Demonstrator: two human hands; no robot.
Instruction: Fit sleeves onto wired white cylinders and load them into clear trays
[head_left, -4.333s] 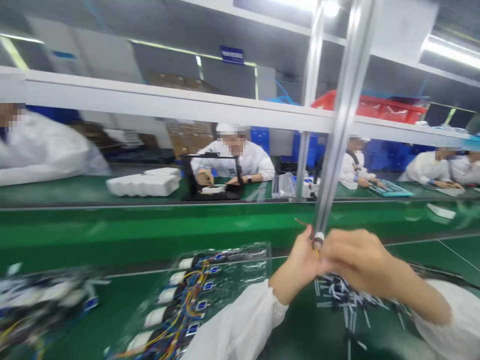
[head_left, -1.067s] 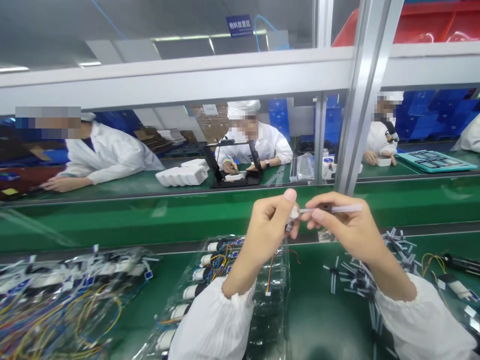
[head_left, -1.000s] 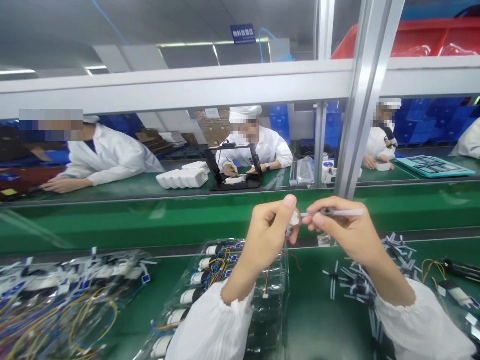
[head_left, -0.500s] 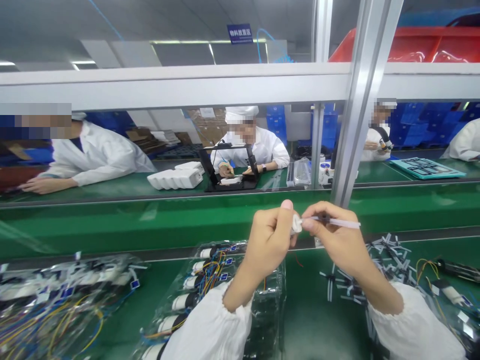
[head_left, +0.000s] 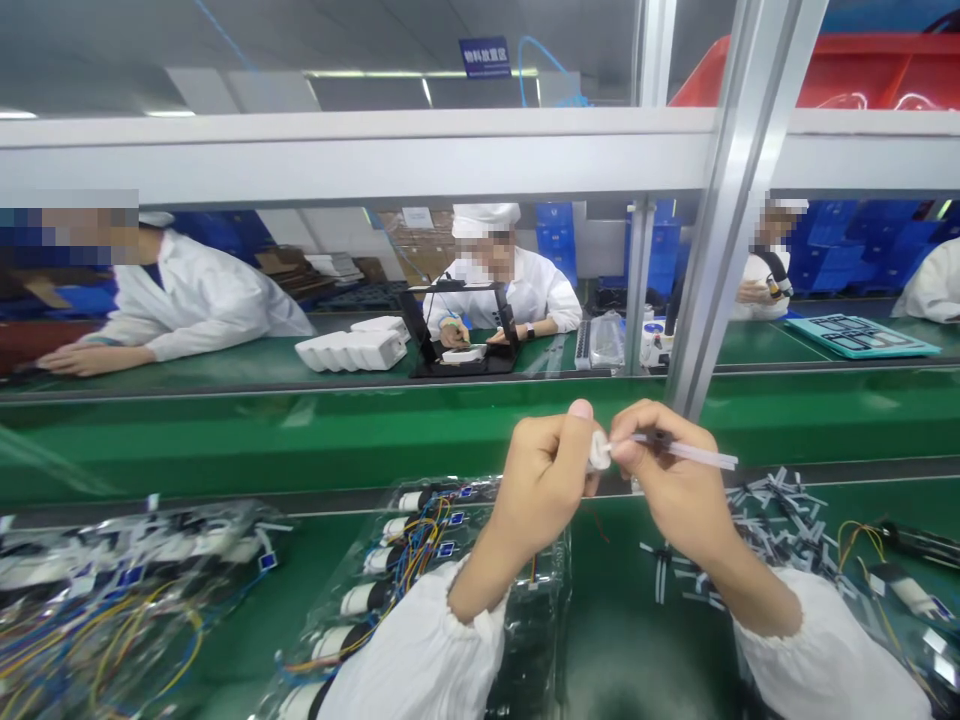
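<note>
Near the middle, my left hand (head_left: 547,475) is closed around a small white part (head_left: 599,451), thumb on top. Just to its right, my right hand (head_left: 667,480) pinches a pale thin strip piece (head_left: 701,456) with a dark middle; its near tip meets the white part, and its long ends stick out to the right past my fingers. Below my left arm lies a clear plastic tray (head_left: 559,640) with white-and-black cylindrical parts (head_left: 365,598) and coloured wires. A pile of similar strip pieces (head_left: 784,515) rests on the green surface, right of my right hand.
More wired parts in clear plastic (head_left: 135,590) lie at the left. A black tool (head_left: 926,545) is at the far right. A metal post (head_left: 739,210) rises beyond my hands. Across the bench, people in white work around a black frame (head_left: 461,365) and white foam blocks (head_left: 352,350).
The view has shifted slightly. Both hands keep their grips close together, and the strip's free ends now look more spread and point a little further right.
</note>
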